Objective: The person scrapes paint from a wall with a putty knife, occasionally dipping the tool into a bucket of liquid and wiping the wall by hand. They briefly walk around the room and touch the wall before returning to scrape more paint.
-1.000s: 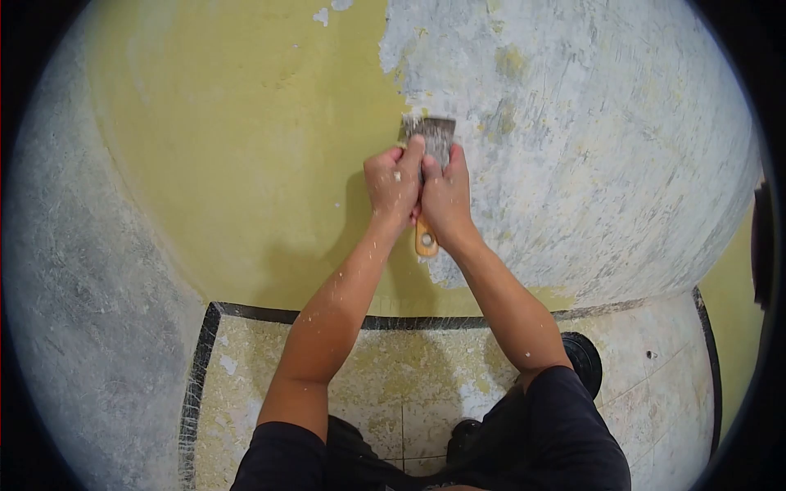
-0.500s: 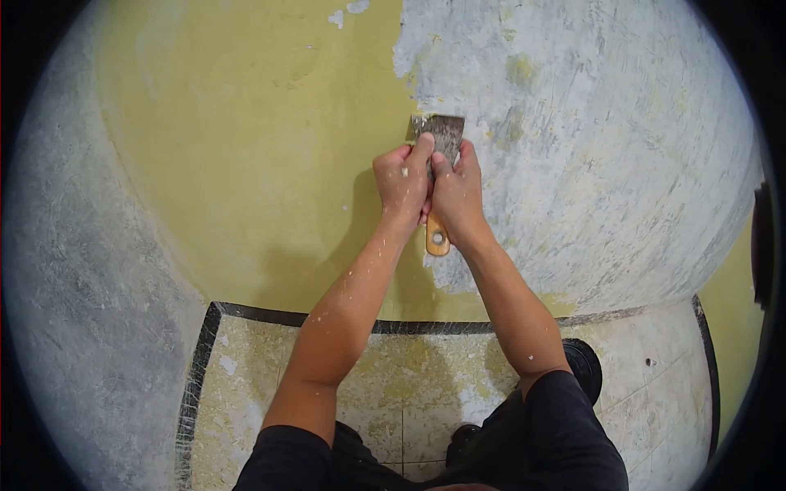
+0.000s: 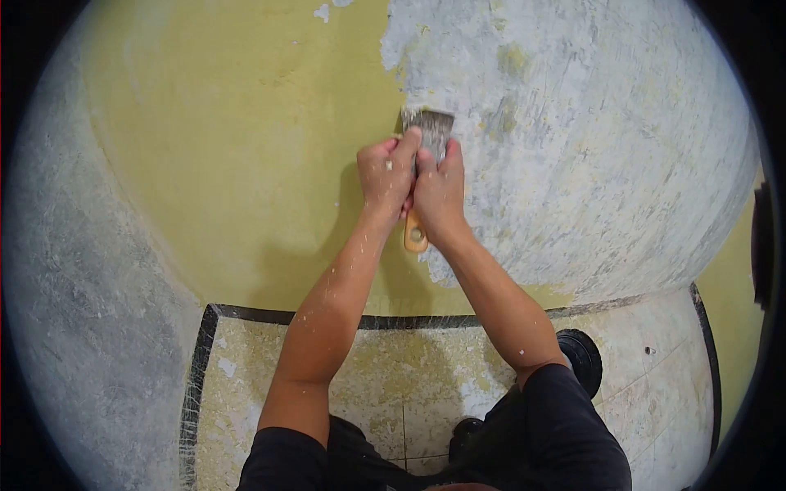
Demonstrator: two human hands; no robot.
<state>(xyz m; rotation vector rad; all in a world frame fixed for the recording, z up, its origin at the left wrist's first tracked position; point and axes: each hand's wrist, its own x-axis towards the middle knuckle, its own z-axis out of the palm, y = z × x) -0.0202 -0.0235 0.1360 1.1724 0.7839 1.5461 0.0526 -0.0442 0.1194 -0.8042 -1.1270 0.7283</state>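
A paint scraper (image 3: 435, 133) with a speckled metal blade and a wooden handle is pressed up against the wall, its blade pointing upward. My left hand (image 3: 387, 173) is closed on the scraper's left side, the thumb laid along the blade. From the right, my right hand (image 3: 440, 195) wraps the handle and lower blade, its thumb beside the left one. Below both hands the handle's end with its hanging hole sticks out. The blade lies at the border between yellow paint (image 3: 221, 155) and bare whitish plaster (image 3: 573, 155). Pale flecks dot both hands and forearms.
A grey wall (image 3: 74, 270) adjoins on the left. Paint flakes litter the tiled floor (image 3: 381, 380), which has a dark border strip (image 3: 409, 322). A round black container (image 3: 580, 360) stands beside my right elbow.
The whole view has shifted slightly, with wall and hands appearing farther left and higher. The scraper's handle end has swung a little left. Both hands keep their grip.
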